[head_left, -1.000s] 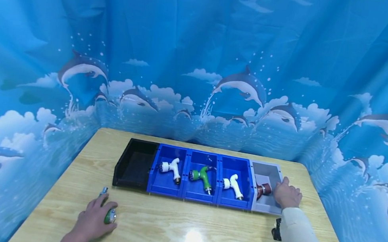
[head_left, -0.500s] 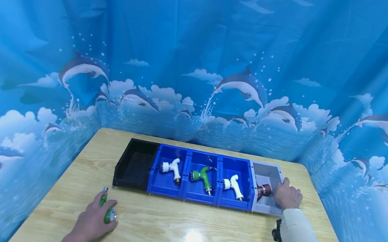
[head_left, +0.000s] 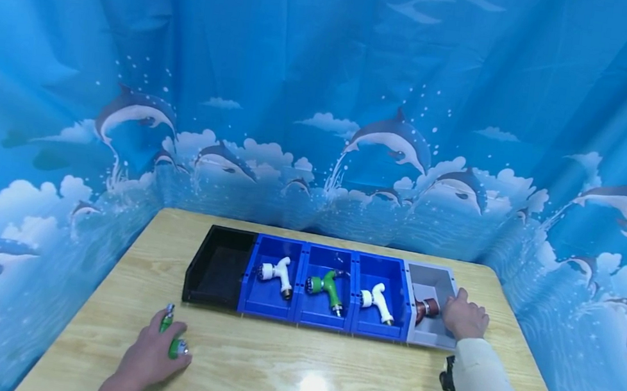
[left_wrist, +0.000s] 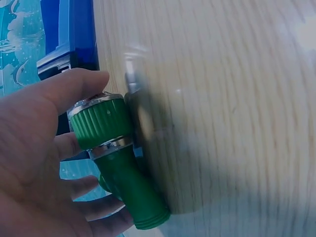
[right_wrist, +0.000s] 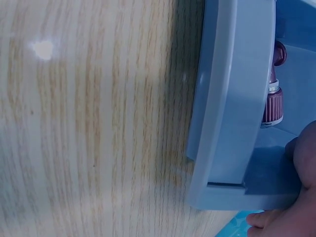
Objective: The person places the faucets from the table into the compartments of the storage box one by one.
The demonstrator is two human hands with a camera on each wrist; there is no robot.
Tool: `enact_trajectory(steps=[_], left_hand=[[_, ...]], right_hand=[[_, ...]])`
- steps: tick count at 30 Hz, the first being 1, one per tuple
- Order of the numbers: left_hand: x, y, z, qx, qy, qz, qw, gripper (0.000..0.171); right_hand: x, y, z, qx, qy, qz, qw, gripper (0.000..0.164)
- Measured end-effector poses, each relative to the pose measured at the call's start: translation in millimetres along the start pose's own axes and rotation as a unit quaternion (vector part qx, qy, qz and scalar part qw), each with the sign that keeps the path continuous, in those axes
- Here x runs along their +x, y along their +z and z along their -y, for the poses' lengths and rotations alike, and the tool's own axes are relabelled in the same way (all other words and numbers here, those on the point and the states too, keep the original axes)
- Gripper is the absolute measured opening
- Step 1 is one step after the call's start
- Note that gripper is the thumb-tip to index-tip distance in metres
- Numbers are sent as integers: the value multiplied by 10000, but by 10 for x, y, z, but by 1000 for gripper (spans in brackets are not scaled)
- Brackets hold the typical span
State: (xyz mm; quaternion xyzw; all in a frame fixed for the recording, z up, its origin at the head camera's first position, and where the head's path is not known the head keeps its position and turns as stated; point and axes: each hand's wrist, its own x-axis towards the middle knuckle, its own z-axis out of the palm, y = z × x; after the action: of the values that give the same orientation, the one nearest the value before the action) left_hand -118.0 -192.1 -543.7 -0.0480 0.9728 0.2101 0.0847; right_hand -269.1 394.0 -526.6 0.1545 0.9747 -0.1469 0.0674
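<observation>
At the table's left front, my left hand (head_left: pixel 146 357) holds a green tap (left_wrist: pixel 106 123) with a ribbed knob and metal rings. In the left wrist view the thumb lies over the knob's end, with the fingers along the body's far side. My right hand (head_left: pixel 465 317) grips the right side wall of the grey bin (head_left: pixel 427 337). In the right wrist view the thumb is inside that wall and other fingers are outside it. A dark red tap (right_wrist: pixel 273 106) lies in the grey bin, to the left of my right hand in the head view.
Left of the grey bin, three blue bins (head_left: pixel 266 307) stand in a row. They hold a white tap (head_left: pixel 279 275), a green tap with black trim (head_left: pixel 329 287) and another white tap (head_left: pixel 377 301). A black bin (head_left: pixel 209 298) ends the row. A dolphin-print curtain (head_left: pixel 321 125) surrounds the table.
The green tap has turned a little in my left hand, so more of its green body shows between the fingers. My right hand and the bins look the same.
</observation>
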Motion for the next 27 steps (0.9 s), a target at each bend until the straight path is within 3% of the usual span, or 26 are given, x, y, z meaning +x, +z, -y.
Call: enact_trajectory(steps=[8,27], left_hand=[[-3,-1,-10,-8,64,-139,9999,33],[13,-17,-25,-70,-30,-142,9999,32]], right_hand=[[-13,-13,-5,-3,23,17,10000,52],[5,-5,-5,-26,-1,12,10000,52]])
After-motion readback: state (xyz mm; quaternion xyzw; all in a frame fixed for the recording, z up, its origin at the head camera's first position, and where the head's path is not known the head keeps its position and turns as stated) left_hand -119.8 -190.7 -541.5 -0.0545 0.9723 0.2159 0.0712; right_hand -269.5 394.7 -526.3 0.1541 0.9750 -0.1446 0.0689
